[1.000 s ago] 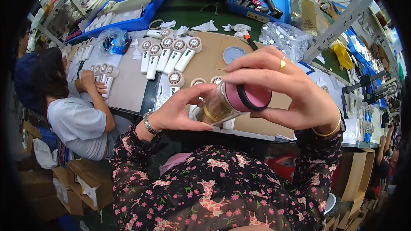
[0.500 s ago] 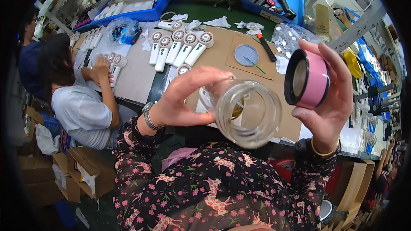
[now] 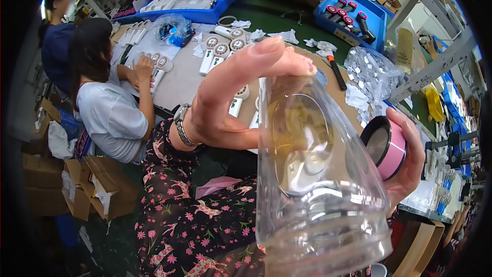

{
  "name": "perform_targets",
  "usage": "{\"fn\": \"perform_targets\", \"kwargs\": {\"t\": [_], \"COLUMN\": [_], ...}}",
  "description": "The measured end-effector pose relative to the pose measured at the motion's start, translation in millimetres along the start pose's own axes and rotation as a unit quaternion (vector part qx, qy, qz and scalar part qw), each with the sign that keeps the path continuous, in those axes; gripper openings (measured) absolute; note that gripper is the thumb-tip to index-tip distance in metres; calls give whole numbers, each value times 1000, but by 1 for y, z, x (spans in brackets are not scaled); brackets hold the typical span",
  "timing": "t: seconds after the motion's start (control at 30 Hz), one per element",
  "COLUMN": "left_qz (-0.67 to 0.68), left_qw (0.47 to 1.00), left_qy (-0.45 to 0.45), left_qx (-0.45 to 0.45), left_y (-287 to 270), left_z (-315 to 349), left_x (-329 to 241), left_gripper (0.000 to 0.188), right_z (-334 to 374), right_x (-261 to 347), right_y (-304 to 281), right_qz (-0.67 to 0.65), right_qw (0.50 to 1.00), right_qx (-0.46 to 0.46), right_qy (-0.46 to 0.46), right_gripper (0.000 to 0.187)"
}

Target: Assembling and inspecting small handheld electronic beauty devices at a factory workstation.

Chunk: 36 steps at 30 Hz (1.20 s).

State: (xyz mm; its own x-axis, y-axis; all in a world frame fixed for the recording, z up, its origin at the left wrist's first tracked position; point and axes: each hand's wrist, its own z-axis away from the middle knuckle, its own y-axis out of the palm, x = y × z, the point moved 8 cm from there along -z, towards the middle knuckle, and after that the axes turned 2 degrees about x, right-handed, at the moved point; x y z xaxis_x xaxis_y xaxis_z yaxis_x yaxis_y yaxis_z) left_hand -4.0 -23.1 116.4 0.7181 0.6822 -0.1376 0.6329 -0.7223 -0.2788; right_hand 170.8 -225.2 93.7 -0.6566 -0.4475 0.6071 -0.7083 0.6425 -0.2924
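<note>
My left hand is closed around the base end of a clear, see-through bottle, held up close to the camera. The bottle is tilted, its ribbed neck toward the lower edge, and a yellowish tint shows through its wall near my fingers. Behind it, my right hand grips a pink lid with black rims, its round greyish face turned toward the bottle. Bottle and lid look apart. Part of my right hand and forearm is hidden by the bottle.
White handheld devices with round heads lie across the table. An orange-and-black tool lies beyond the bottle, near a clear plastic bag. A blue bin holds pink-topped black devices. At left sits a co-worker, hands on a white device.
My left hand has raised the bottle closer to the camera and tipped its mouth downward. My right hand with the pink lid has moved lower and a little right.
</note>
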Motion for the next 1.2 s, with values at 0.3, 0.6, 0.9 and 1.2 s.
{"fn": "perform_targets", "kwargs": {"t": [0.3,0.6,0.9,1.2], "left_qz": [-70,-142,33,-82], "left_qw": [981,975,974,979], "left_qy": [46,79,182,138], "left_qx": [174,-155,-130,-129], "left_y": [-10,20,-3,6], "left_z": [-41,-69,-78,-84], "left_x": [-14,-36,-27,-38], "left_gripper": [105,91,97,100], "right_z": [-2,-1,-9,-8], "right_x": [10,8,9,2], "right_y": [-5,-11,-15,-16], "right_qz": [21,9,0,-34], "right_qw": [999,999,998,996], "right_qx": [21,21,47,45], "right_qy": [-24,-43,-48,-64], "right_gripper": [103,102,98,96]}}
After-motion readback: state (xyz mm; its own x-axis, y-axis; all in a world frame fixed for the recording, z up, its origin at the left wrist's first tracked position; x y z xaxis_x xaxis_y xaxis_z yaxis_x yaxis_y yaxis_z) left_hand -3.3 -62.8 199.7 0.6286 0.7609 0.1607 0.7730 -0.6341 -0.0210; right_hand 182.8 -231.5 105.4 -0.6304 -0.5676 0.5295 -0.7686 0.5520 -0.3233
